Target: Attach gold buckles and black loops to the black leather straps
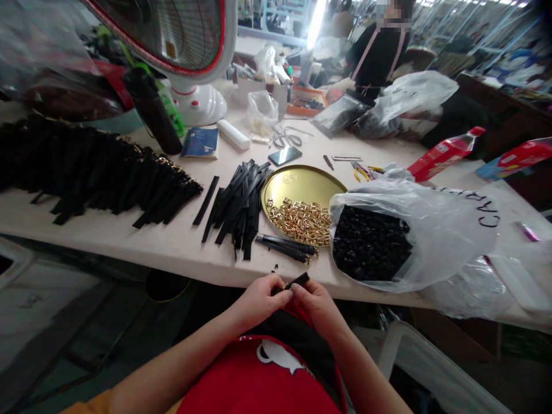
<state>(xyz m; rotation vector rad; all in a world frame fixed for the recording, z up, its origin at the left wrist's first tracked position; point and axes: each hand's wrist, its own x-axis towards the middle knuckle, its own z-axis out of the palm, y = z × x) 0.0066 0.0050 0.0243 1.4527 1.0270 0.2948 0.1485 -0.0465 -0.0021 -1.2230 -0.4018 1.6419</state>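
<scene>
At the table's front edge, my left hand (266,296) and my right hand (318,300) meet with fingers closed on a short black strap (301,279). A small gold glint shows where the fingertips meet, too small to name. Just beyond them lie a few black straps with gold ends (287,248). Behind these, a round gold tray (302,181) holds a heap of small gold buckles (302,221). Left of the tray is a loose pile of flat black straps (241,201). To the right, a clear plastic bag (448,230) gapes open, full of small black pieces (371,241).
A big heap of black straps with gold fittings (107,172) covers the left side. Behind stand a fan (198,103), a dark bottle (155,112), a phone (285,155), scissors (288,138) and pliers (364,171). Red-labelled bottles (446,154) lie right. A person (379,49) stands beyond.
</scene>
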